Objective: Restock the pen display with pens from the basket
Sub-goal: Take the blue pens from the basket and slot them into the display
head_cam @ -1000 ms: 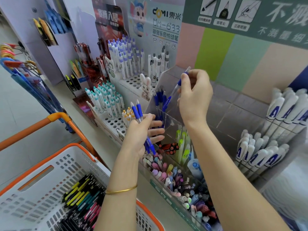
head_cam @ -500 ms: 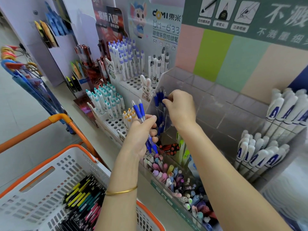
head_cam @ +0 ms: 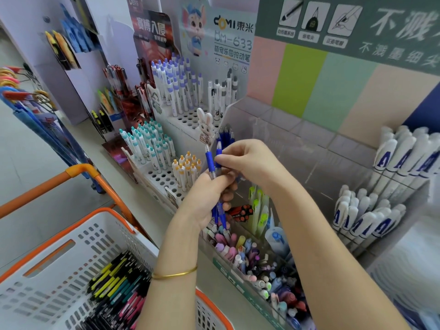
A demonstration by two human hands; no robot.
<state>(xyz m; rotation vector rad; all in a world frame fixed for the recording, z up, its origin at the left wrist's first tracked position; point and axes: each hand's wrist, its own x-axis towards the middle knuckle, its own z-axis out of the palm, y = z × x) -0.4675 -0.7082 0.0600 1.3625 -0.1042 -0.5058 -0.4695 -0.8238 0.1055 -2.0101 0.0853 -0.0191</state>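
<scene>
My left hand (head_cam: 209,198) grips a small bunch of blue pens (head_cam: 210,163), tips up, in front of the clear acrylic pen display (head_cam: 281,139). My right hand (head_cam: 247,160) pinches the upper part of one of those pens, right above the left hand. A few blue pens (head_cam: 226,134) stand in the display's back left compartment. The white basket (head_cam: 59,270) with orange rim sits at lower left and holds several black, yellow, teal and pink pens (head_cam: 119,291).
The display's front compartments hold pastel pens (head_cam: 250,256), green pens (head_cam: 258,206) and red-black pens (head_cam: 242,211). White perforated racks (head_cam: 166,179) of white pens stand to the left. White markers with blue letters (head_cam: 371,210) fill the bins at right. An orange cart handle (head_cam: 47,182) crosses at left.
My right hand lowered a blue pen into the display's back left compartment, then came back to the bunch in my left hand and now pinches another pen.
</scene>
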